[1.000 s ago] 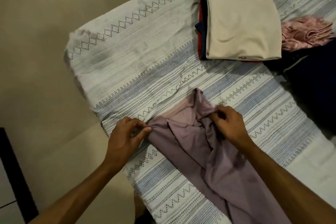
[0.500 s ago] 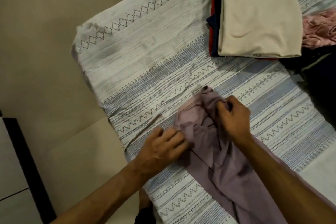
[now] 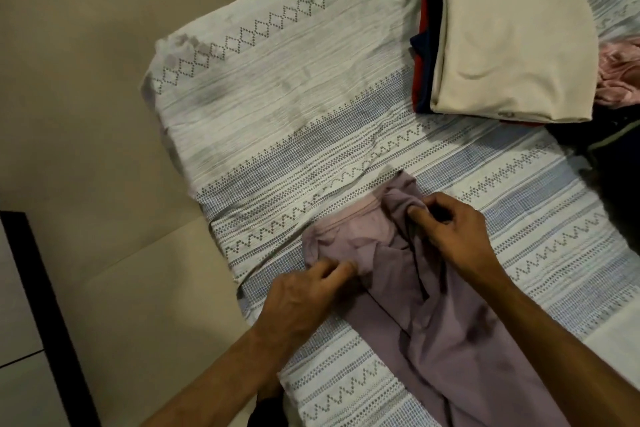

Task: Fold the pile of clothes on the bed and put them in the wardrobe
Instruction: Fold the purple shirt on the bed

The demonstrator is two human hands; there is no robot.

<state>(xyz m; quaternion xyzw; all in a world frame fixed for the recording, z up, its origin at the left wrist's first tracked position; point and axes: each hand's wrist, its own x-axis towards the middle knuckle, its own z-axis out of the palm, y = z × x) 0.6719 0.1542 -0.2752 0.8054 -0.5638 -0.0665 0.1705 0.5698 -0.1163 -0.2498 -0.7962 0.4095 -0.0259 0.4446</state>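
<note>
Head view, one frame. Mauve garment (image 3: 433,305) lies on the patterned bedspread (image 3: 277,87), near the bed's foot edge closest to the person. Its long axis runs diagonally: waist or collar end up toward frame centre, the rest trailing down and right, out of frame at the bottom. Cannot tell whether it is trousers or a top; a seam line runs along the length.

Left hand (image 3: 308,291): fingers curled, thumb and forefinger pinching the near-left corner of the garment's top edge. Right hand (image 3: 450,229): fingers curled, pinching bunched fabric at the far-right corner of the same edge. Both hands grip cloth; neither is free.

Key relation: the two pinch points sit at opposite ends of the top edge, which lies roughly across the long axis. Fabric between them is slack and rumpled, with a paler inner band showing. Body of the garment lies below and right of both hands, toward the person. Right hand is nearer the far tip; left is nearer the bed's edge.

Judgement: step in hand is squaring the top edge before a fold. Next move likely calls for drawing the hands apart to tension that edge.

Folded stack, beige top (image 3: 512,38) uppermost, sits well apart at upper right; pink crumpled cloth (image 3: 620,76) and a dark garment (image 3: 616,135) lie just beside it, unfolded. Task appears partway done; wardrobe not in view
</note>
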